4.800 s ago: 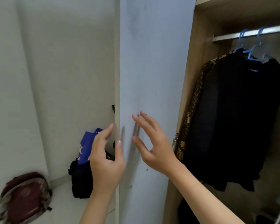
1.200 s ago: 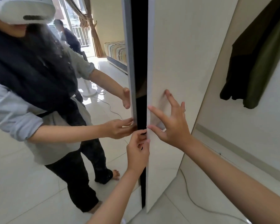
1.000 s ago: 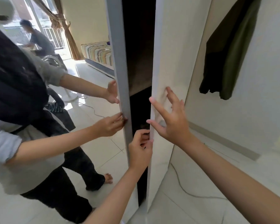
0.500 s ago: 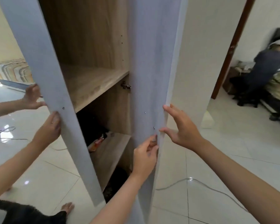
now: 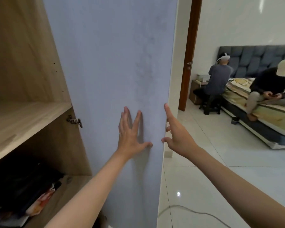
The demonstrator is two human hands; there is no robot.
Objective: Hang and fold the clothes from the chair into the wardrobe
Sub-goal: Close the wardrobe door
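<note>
- The wardrobe door [image 5: 112, 79] has swung wider, baring more wooden shelf [image 5: 20, 122] left of it.
- The left hand [image 5: 130, 135], earlier pinching the door's edge, now lies flat on it.
- The right hand [image 5: 176, 134] seems to have loosened at that edge.

No words, numbers, labels or signs can be read here: the pale wardrobe door [image 5: 112, 79] is blank, and the wooden shelf [image 5: 23, 122] bears no markings.

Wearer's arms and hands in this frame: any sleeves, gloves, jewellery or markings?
Both forearms are bare to the frame's lower edge, so no sleeve shows. The left hand and the right hand wear no gloves; no rings, watch, wristband or markings are visible on them. Nails look short and unpainted, as far as the picture shows.
</note>
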